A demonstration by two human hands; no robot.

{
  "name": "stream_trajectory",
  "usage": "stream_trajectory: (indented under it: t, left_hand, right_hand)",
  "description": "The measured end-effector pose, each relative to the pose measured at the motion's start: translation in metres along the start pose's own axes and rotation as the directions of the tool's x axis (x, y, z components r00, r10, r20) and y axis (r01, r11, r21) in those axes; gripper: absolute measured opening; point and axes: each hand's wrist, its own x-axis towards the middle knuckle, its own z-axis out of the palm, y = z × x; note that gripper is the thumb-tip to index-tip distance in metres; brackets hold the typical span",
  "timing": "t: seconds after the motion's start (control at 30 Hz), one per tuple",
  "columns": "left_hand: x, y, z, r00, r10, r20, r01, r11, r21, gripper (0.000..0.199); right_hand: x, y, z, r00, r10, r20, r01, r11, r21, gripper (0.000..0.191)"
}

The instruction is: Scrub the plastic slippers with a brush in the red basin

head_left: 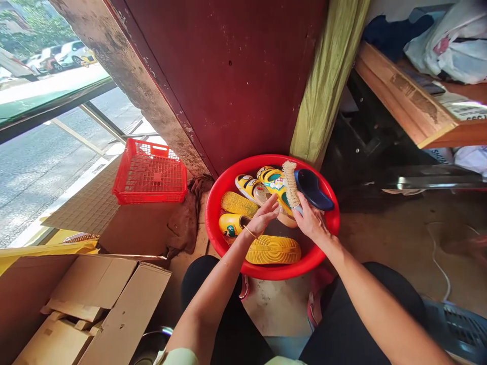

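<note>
A red plastic basin point(213, 226) stands between my knees, with several yellow shoes in it. My right hand point(312, 221) grips a scrub brush point(290, 183), its pale bristles facing left. Close to the brush, my left hand point(263, 219) hovers over the basin with its fingers stretched out and nothing in them. Under the hands lie a yellow patterned shoe point(274, 178) and another with a beige inside point(247, 185). A yellow sole point(276, 249) faces up at the near side. A yellow shoe point(230, 223) sits at the left. Behind the brush rests a dark blue scoop-like thing point(310, 187).
A red crate point(152, 175) stands on cardboard at the left, and an open cardboard box point(122, 304) is nearer. Behind the basin are a dark red door point(228, 81) and a greenish curtain point(329, 81). A wooden shelf point(407, 96) juts out at the right.
</note>
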Motion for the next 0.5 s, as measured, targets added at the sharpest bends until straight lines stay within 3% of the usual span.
stream_trajectory:
  t: [0.27, 0.5]
  left_hand:
    - [-0.005, -0.001, -0.001, 0.999, 0.002, -0.045, 0.001, 0.999, 0.053, 0.080]
    - [-0.010, 0.002, -0.001, 0.997, -0.026, -0.073, 0.032, 0.996, 0.079, 0.079]
  right_hand:
    - [0.003, -0.011, 0.016, 0.987, 0.096, 0.131, -0.119, 0.977, 0.177, 0.076]
    - [0.012, -0.006, 0.023, 0.987, 0.062, 0.148, -0.078, 0.992, 0.101, 0.074]
